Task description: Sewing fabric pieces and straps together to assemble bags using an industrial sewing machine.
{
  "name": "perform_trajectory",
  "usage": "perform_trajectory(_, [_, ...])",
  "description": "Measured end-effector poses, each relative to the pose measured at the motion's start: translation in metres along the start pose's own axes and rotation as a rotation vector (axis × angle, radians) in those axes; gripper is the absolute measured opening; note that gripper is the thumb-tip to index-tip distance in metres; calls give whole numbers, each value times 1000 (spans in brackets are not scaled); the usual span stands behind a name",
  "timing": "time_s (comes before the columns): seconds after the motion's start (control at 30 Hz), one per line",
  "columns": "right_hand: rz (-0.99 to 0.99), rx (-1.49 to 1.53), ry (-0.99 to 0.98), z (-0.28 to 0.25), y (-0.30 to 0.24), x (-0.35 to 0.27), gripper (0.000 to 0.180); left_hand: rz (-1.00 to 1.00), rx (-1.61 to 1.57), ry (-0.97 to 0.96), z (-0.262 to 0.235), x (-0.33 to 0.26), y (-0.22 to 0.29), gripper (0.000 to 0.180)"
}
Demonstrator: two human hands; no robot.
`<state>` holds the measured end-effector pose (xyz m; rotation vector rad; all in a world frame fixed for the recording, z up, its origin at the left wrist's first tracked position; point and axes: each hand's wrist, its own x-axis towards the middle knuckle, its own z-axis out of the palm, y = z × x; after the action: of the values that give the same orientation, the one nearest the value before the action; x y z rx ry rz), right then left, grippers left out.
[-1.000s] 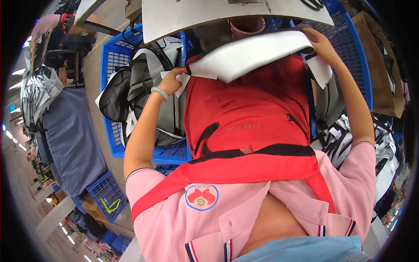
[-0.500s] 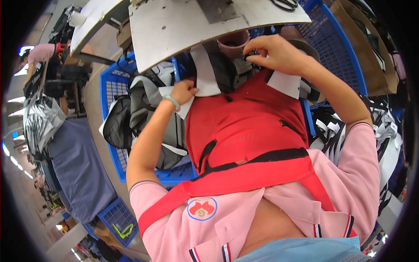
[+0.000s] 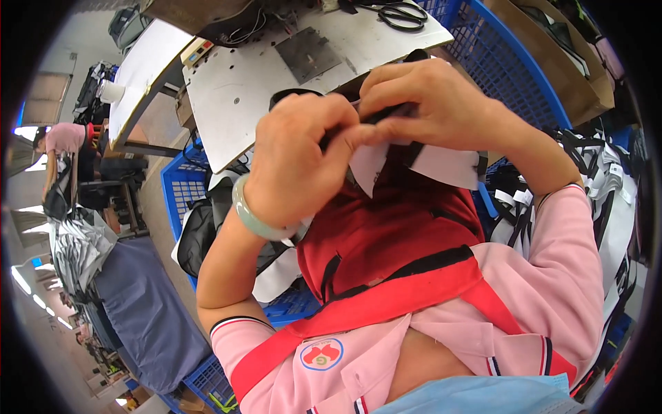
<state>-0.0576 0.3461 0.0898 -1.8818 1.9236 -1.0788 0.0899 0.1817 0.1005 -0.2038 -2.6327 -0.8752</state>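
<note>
Both my hands are raised close together over my red apron (image 3: 386, 234), in front of the white table edge. My left hand (image 3: 300, 155), with a pale green bangle (image 3: 252, 217) at its wrist, is closed with its fingertips pinched. My right hand (image 3: 445, 103) pinches black fabric (image 3: 394, 112) between thumb and bent fingers, right beside the left fingertips. Below the hands hang a white fabric flap (image 3: 369, 165) and a wider white fabric piece (image 3: 448, 165) with black parts. My fingers hide most of what the left hand grips.
A white worktable (image 3: 227, 103) with a metal plate (image 3: 307, 55) and black scissors (image 3: 400, 15) stands ahead. Blue baskets flank me; the left basket (image 3: 176, 179) holds grey and black fabric pieces (image 3: 196, 234). Strap bundles (image 3: 607, 179) lie right. Another person (image 3: 67, 148) works far left.
My left hand has risen from the basket side to meet the right hand. The white fabric has been lifted off my lap, and both hands now pinch together. The view has shifted slightly.
</note>
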Motion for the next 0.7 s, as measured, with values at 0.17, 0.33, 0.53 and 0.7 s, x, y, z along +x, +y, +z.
perform_trajectory(0.17, [3,-219,144,14,49,15,17,-252,-46,-111,3,28,-38,18])
perform_trajectory(0.33, [105,-188,12,-1,59,32,16,-277,-73,-282,-2,31,-78,21])
perform_trajectory(0.53, [75,-112,104,-21,69,60,21,-647,-900,14,-6,50,-90,21])
perform_trajectory(0.7, [139,-113,89,-21,87,80,22,-707,-981,45,-3,59,-127,21])
